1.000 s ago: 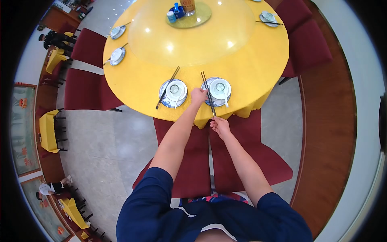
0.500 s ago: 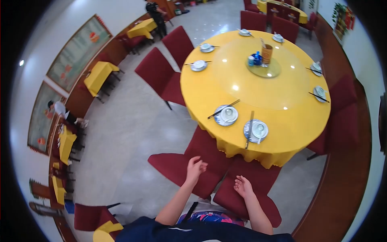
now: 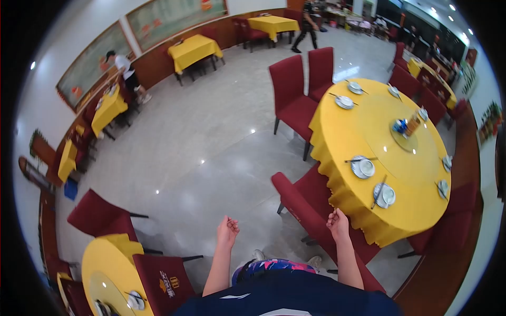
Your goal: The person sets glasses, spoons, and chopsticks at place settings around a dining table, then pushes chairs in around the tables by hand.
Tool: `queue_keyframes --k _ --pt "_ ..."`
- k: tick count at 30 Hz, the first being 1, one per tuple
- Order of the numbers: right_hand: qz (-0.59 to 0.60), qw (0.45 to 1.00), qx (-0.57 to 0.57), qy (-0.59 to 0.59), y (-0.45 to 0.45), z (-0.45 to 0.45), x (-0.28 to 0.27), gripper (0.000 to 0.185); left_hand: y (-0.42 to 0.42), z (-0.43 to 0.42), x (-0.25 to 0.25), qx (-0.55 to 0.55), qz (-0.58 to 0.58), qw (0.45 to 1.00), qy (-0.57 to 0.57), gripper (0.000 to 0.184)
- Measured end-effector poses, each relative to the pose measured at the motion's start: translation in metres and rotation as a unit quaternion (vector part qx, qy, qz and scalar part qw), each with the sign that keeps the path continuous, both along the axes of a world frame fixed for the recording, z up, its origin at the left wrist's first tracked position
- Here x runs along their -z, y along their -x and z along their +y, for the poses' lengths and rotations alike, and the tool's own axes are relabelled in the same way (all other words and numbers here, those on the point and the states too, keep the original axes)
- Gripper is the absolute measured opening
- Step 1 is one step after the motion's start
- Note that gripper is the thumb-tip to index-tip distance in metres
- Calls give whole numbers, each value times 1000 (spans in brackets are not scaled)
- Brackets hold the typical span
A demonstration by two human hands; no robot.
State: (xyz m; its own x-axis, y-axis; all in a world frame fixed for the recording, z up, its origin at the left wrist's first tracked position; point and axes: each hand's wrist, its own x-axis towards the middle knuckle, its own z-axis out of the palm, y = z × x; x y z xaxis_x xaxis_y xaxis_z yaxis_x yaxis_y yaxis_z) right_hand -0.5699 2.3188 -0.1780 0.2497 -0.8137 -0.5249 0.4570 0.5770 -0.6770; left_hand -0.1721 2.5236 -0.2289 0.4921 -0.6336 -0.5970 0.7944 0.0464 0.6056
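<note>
My left hand (image 3: 227,230) is raised in front of my body over the grey floor, its fingers curled inward. Near the red chairs (image 3: 308,210) on the right, my right hand (image 3: 338,224) hangs in the air, also with curled fingers. Neither hand touches the round table (image 3: 337,126) with its yellow cloth. Place settings stand along its edge, among them a bowl on a plate (image 3: 363,167) and another bowl on a plate (image 3: 385,196), each with dark chopsticks. A container (image 3: 412,125) and blue items (image 3: 400,126) stand at its centre.
Another round yellow table (image 3: 113,253) and red chairs (image 3: 163,284) are at the lower left. Square yellow tables (image 3: 195,51) line the far wall. A person in a white top (image 3: 125,68) leans over one; a person in dark clothes (image 3: 308,26) is farther back.
Both hands have come away from the chopsticks and the table edge. The view has turned left, so the table now stands at the right and more floor shows.
</note>
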Motion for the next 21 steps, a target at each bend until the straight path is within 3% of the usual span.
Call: queue_keyframes --k 2,5,8,14,18,20,21 --pt "-30 1000 7 -7 -55 -3 -9 10 -30 26 10 -24 -6 999 24 24" --pt "-90 994 -26 -52 -136 -9 -15 6 -74 69 29 -67 -15 998 -3 20" --pt "-75 992 -77 -69 -205 -18 -7 6 -115 76 46 -96 49 994 3 18" --pt "-20 981 -166 -95 -311 -43 27 28 -174 14 34 -60 43 997 -12 14" --pt "3 974 -194 -118 -367 -84 65 30 -242 -58 32 -57 27 998 5 23" --pt "115 959 -247 -79 -408 -110 79 28 -284 -89 25 -65 16 998 8 27" --pt "107 958 -254 -80 -433 -125 78 28 -301 -102 18 -64 3 998 -6 30"
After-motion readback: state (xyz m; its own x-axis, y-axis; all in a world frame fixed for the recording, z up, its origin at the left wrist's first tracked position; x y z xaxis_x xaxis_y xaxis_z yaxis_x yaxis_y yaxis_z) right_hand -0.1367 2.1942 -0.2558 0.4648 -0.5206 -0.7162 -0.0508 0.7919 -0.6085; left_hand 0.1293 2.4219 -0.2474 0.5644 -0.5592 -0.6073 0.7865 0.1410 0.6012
